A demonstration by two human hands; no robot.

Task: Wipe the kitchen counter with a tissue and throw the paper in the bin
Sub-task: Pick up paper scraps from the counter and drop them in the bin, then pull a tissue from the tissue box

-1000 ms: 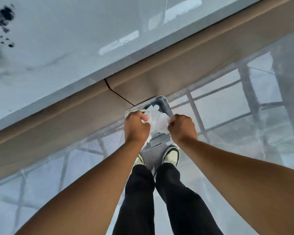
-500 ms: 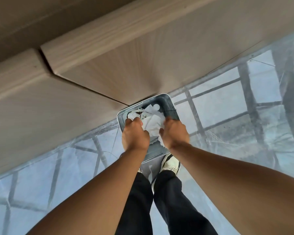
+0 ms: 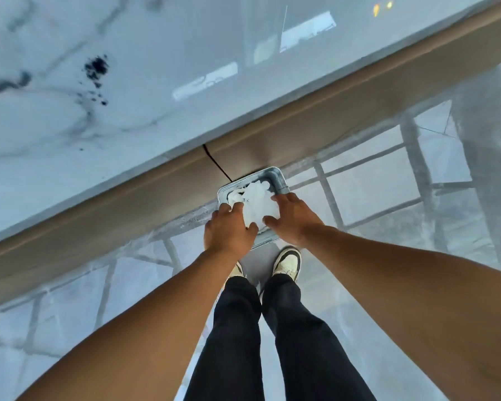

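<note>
Lying between open hands (image 3: 294, 219): tissue (image 3: 258, 205), over bin (image 3: 278, 176).

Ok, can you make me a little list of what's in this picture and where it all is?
bin: grey bin on the floor against the cupboard front
paper: white crumpled tissue in the bin's opening
left hand: left hand open, fingers spread over the bin, beside the tissue
right hand: right hand open, fingers spread over the bin, beside the tissue
counter: pale marble counter with dark spots on it
shoes: shoe behind the bin
</note>
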